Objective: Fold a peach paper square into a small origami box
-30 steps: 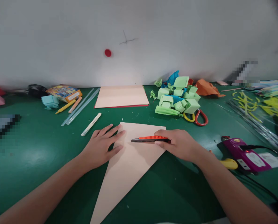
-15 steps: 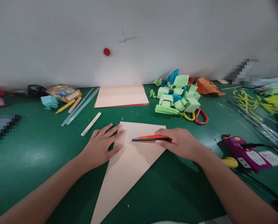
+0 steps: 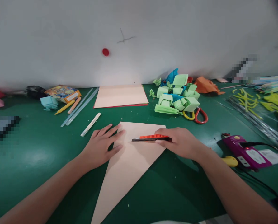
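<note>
A peach paper folded into a long triangle (image 3: 127,168) lies on the green table (image 3: 40,155), its point toward me. My left hand (image 3: 101,146) lies flat on the paper's left edge, fingers stretched out. My right hand (image 3: 179,142) is closed around an orange utility knife (image 3: 150,138), which lies across the upper part of the triangle with its tip pointing left.
A stack of peach sheets (image 3: 121,95) lies behind the triangle. Green and blue folded paper pieces (image 3: 177,98) and scissors (image 3: 196,115) sit at the back right. A purple glue gun (image 3: 242,152) rests at the right. Glue sticks (image 3: 80,105), a white marker (image 3: 91,123) and a small box (image 3: 63,92) lie at the left.
Both hands, the knife and the paper stay in place. Only the view has shifted slightly.
</note>
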The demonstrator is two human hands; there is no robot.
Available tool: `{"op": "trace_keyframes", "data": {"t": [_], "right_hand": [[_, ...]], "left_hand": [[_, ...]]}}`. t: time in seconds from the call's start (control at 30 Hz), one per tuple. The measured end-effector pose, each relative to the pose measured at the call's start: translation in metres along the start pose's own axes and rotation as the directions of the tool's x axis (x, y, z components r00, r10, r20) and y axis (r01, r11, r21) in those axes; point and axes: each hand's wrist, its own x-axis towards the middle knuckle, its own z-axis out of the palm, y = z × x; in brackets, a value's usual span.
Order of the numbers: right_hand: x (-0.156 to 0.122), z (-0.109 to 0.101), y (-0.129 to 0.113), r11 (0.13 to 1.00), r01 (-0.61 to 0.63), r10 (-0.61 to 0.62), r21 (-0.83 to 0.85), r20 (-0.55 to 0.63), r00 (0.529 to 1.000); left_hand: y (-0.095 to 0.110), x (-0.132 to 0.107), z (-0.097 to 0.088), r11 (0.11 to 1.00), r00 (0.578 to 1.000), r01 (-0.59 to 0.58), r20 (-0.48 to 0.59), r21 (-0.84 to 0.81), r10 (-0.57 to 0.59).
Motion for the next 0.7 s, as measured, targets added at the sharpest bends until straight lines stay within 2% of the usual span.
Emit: {"op": "trace_keyframes", "data": {"t": [0.7], "right_hand": [[-0.0008,-0.0013,0.0017,1.000,0.009,-0.009,-0.010,-0.001,1.000]], "left_hand": [[0.0013,-0.0001,-0.0008,1.000,1.000,0.003,0.000,0.002,-0.003]]}}
